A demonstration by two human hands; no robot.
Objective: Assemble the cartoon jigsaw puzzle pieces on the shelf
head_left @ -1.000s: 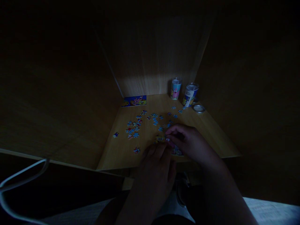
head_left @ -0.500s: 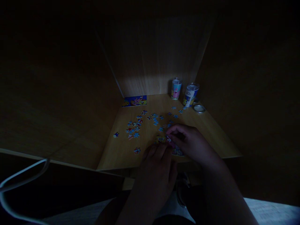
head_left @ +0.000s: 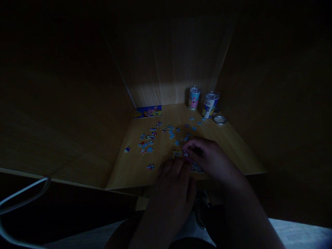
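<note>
The scene is very dark. On a wooden desk (head_left: 129, 169) lie several small loose puzzle pieces (head_left: 148, 141), mostly blue. My right hand (head_left: 207, 157) is curled, its fingertips pinching a puzzle piece (head_left: 185, 153) beside a small joined yellow cluster (head_left: 177, 154). My left hand (head_left: 172, 193) lies near the desk's front edge, fingers stretched forward and resting just below that cluster. Another joined patch (head_left: 195, 168) shows under my right hand.
A printed picture card (head_left: 147, 111) leans at the back left of the desk. Two small printed cans (head_left: 194, 98) (head_left: 210, 104) stand at the back right with a round lid (head_left: 220, 119) beside them. Wooden walls enclose the desk. A white cable (head_left: 23, 188) loops at lower left.
Both hands stay almost in place; my right hand's fingertips shift slightly around the piece by the yellow cluster. The view drifts a little.
</note>
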